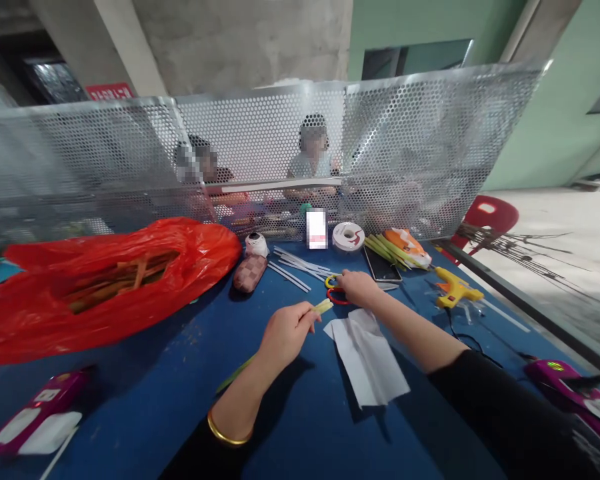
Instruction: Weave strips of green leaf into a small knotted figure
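Blue and scuffed, the tabletop [145,407] stretched toward a perforated metal screen [260,133], and its middle was crowded enough to invite small mishaps. The left hand [286,330] was closed round a green stalk [323,306], whose pale end poked out past the fingertips; a green length beneath the forearm seemed to be its other end, and pressure from that arm could have bent or snapped it. The right hand [359,288] had its fingers at the yellow and red handles of the scissors [336,302], though whether they gripped or merely touched could not be told. Their blades pointed away beneath that hand, toward the dark phone [384,268], so a careless pull might have scraped its screen or nicked the wrist. White sticks [300,263] lay loose just beside the handles, where a sweep of the scissors could have scattered them. Crumpled white paper [370,360] sat below the right forearm, light enough to be dragged by a sleeve. Farther right rested a yellow glue gun [457,289], its dark cord [473,340] looping near the elbow; a snag there could have tugged it over, and its nozzle, if hot, could have burned skin.
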Motion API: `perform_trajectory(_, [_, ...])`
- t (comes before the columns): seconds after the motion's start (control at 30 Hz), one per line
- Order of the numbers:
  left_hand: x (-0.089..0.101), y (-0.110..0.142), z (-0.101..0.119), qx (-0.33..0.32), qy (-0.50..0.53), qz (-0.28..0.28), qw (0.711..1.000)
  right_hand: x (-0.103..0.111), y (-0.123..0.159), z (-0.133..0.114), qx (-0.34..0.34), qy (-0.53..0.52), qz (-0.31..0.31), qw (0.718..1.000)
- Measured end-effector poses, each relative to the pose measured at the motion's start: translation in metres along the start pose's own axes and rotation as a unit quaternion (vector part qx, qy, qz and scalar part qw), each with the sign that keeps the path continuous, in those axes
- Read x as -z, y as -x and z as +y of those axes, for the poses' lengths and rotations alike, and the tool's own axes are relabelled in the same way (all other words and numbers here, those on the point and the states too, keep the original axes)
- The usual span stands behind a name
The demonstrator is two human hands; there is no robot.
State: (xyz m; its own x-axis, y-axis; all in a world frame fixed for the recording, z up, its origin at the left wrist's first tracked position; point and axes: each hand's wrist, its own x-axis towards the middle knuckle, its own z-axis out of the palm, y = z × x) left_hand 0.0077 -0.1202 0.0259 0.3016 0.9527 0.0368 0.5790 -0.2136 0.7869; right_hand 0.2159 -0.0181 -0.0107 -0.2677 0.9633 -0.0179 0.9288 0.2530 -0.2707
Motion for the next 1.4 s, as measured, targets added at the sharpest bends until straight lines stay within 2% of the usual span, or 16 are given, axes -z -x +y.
perform_trajectory(0.13, [0.001, 0.0, 0.0, -0.001, 0.0, 0.011, 1.0, 0.004, 0.009, 0.002, 0.037, 0.019, -0.027, 0.999])
perform_trajectory(0.23, [0.003, 0.0, -0.002, -0.008, -0.011, 0.032, 0.999, 0.01, 0.031, 0.01, 0.055, 0.036, -0.039, 0.997])
perform_trajectory(0.33, [0.006, 0.0, -0.003, -0.014, 0.008, 0.037, 0.999, 0.012, 0.06, 0.017, 0.036, 0.046, -0.038, 0.998])
perform_trajectory(0.43, [0.007, 0.001, -0.004, -0.016, 0.06, 0.024, 0.998, 0.006, 0.087, 0.014, -0.027, 0.05, -0.009, 0.998])
perform_trajectory(0.53, [0.007, 0.002, -0.003, -0.01, 0.111, 0.0, 0.994, -0.004, 0.105, 0.004, -0.131, 0.066, 0.035, 0.989])
perform_trajectory(0.67, [0.006, 0.002, -0.003, -0.01, 0.136, -0.017, 0.991, -0.014, 0.112, -0.008, -0.238, 0.086, 0.084, 0.964])
perform_trajectory(0.77, [0.007, 0.001, -0.003, -0.007, 0.162, -0.024, 0.986, -0.012, 0.112, -0.005, -0.274, 0.067, 0.073, 0.957])
perform_trajectory(0.87, [0.007, 0.002, -0.001, -0.003, 0.182, -0.03, 0.983, -0.005, 0.111, 0.008, -0.296, 0.021, 0.053, 0.953])
perform_trajectory(1.0, [0.008, 0.003, 0.002, -0.006, 0.187, -0.026, 0.982, 0.007, 0.12, 0.029, -0.325, -0.065, 0.063, 0.941])
perform_trajectory(1.2, [0.01, 0.005, 0.003, -0.007, 0.176, -0.021, 0.984, 0.009, 0.166, 0.046, -0.34, -0.242, 0.058, 0.907])
perform_trajectory(1.3, [0.01, 0.005, 0.004, 0.005, 0.185, -0.027, 0.982, 0.002, 0.198, 0.045, -0.299, -0.424, 0.078, 0.851])
perform_trajectory(1.4, [0.008, 0.004, 0.006, 0.018, 0.203, -0.037, 0.978, -0.002, 0.222, 0.031, -0.219, -0.485, 0.099, 0.841])
